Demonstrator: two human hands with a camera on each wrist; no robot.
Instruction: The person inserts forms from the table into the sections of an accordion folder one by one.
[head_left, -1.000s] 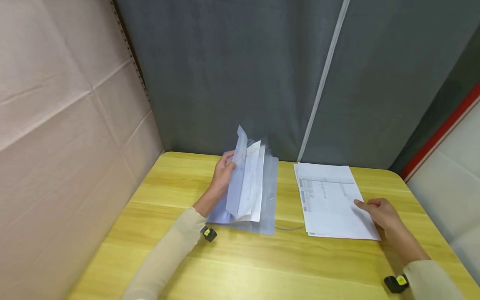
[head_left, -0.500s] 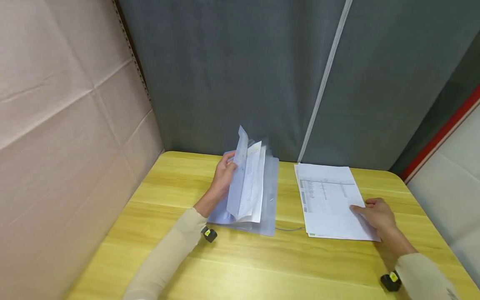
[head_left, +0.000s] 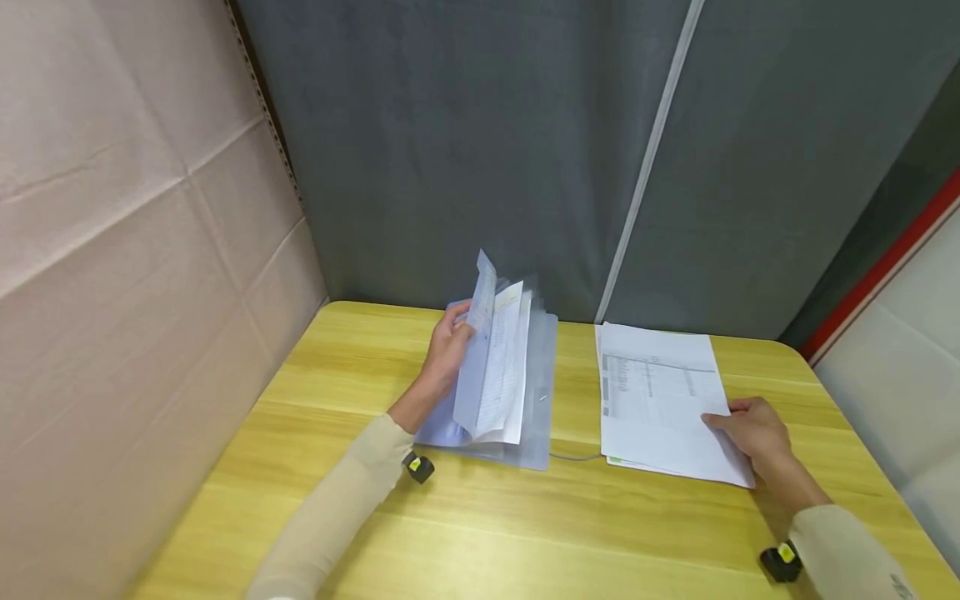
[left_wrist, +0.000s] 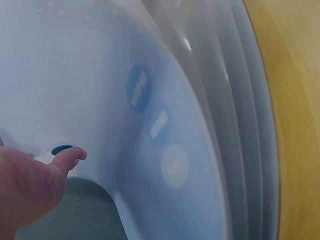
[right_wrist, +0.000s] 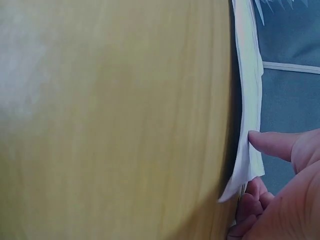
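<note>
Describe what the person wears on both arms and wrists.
Both arms are covered by long beige sleeves reaching the wrists. The left sleeve and right sleeve look plain, without visible print. At each cuff sits a small black device with a yellow mark: the left wrist device and the right wrist device. The hands are bare.

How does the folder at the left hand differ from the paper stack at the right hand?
The translucent blue folder is fanned open, its leaves held up by the left hand; the white paper stack lies flat, its right edge pinched by the right hand. Both rest on the yellow table.
</note>
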